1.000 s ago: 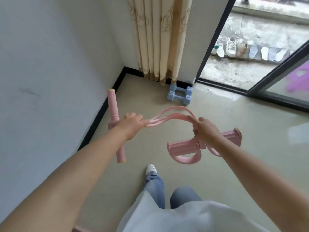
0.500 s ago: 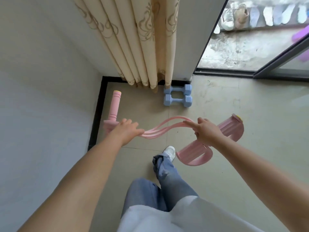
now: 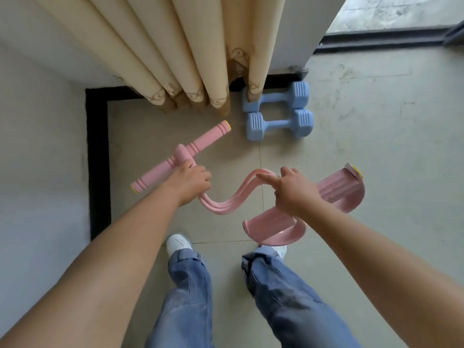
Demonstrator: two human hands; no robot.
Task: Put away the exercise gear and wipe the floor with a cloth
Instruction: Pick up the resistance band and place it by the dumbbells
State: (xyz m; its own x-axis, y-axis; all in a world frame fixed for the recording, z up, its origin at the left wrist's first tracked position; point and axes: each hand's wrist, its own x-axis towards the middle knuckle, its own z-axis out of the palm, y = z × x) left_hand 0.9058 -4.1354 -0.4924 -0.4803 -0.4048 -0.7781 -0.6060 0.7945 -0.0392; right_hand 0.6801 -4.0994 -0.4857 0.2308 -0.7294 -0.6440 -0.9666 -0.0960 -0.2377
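A big cream cloth curtain (image 3: 175, 54) hangs down to the pale tiled floor (image 3: 376, 136), and two blue plastic dumbbells (image 3: 278, 114) lie side by side on the floor just beside its hem. A pink stretchy pedal puller with a foam bar, rubber tubes and foot pedals (image 3: 226, 197) is held up in the air above the floor, near the dumbbells. The left hand (image 3: 188, 183) has its grip curled tight where the foam bar meets the tubes, and the right hand (image 3: 293, 192) holds the pedal end, with its pointing finger straight along the tubes.
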